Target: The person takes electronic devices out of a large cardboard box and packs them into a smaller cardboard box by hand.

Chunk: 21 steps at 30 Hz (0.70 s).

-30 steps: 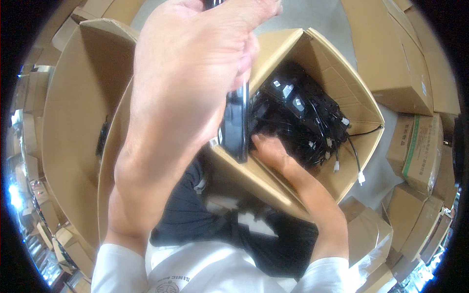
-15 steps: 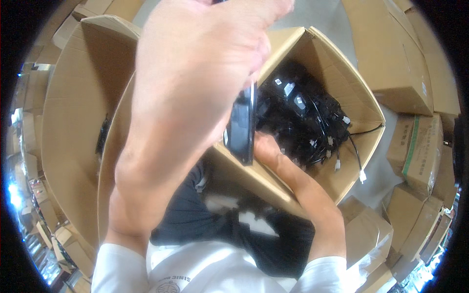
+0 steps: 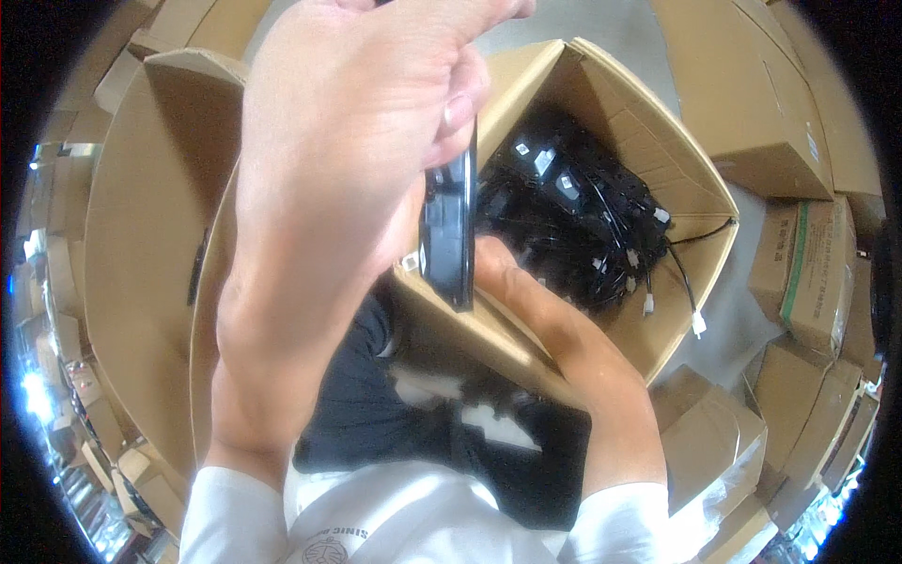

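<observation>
Close to the camera, my left hand point(image 3: 376, 103) is closed round a glossy black flat part point(image 3: 448, 240), held upright. Its lower end shows below my fingers, above the near edge of an open carton point(image 3: 676, 150). My right hand point(image 3: 503, 268) reaches over that edge, just to the right of the black part; its fingers are hidden, so I cannot tell whether they grip anything. Inside the carton lies a heap of black plastic parts point(image 3: 564, 216) with black cables. White plugs point(image 3: 697, 324) tip the cables, and one hangs over the carton's right side.
A second open carton point(image 3: 141, 244) stands at the left, with something dark inside it. Brown cartons crowd the right side, including one with a green stripe point(image 3: 797, 263) and a large one point(image 3: 752, 94) behind. Grey floor point(image 3: 728, 282) shows between the cartons.
The view has shifted slightly, so the cable carton and both hands appear a little farther left and higher. My left hand keeps its hold on the black part.
</observation>
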Each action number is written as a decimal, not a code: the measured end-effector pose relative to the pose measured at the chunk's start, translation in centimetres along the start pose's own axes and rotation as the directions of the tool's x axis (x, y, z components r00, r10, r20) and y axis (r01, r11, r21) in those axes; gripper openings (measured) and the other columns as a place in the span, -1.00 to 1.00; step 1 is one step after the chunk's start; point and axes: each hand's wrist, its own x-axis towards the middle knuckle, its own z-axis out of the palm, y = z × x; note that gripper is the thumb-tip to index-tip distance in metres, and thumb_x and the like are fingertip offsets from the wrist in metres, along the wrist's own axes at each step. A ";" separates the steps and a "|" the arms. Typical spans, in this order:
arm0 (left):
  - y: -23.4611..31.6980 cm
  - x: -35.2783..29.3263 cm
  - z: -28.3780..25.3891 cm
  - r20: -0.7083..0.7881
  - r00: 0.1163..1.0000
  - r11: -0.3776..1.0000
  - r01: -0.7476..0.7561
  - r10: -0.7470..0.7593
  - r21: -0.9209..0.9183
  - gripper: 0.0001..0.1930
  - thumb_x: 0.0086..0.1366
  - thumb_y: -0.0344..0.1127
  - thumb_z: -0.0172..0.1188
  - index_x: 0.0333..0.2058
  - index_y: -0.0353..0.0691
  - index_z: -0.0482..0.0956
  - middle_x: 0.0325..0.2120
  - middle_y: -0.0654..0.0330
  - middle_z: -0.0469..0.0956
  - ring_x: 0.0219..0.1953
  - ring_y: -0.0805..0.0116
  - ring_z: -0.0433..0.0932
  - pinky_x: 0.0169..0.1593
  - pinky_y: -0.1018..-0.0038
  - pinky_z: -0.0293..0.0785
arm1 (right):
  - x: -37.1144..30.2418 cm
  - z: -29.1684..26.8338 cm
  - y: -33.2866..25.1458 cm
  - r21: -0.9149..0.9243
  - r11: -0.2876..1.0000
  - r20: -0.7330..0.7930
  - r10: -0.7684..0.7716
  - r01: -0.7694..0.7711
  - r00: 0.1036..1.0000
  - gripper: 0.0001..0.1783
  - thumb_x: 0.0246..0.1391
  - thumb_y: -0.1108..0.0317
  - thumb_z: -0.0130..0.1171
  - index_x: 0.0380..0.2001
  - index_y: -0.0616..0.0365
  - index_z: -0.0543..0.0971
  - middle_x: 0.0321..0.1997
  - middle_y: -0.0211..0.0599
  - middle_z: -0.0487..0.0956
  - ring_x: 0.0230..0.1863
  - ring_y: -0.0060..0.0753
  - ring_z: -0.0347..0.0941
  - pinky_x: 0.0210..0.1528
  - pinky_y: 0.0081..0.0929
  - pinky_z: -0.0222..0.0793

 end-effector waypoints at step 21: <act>0.0 0.2 2.9 0.097 0.995 0.974 0.054 -0.033 -0.221 -0.79 0.39 -0.37 0.21 -0.08 -0.35 0.55 -0.14 0.01 0.60 -0.64 0.71 0.27 -0.66 0.74 0.08 | -14.1 -20.3 -3.4 0.974 0.224 -0.073 0.202 0.027 0.977 0.02 0.19 -0.34 0.14 0.34 0.39 0.25 0.27 0.02 0.45 0.26 -0.19 0.41 0.33 -0.26 0.33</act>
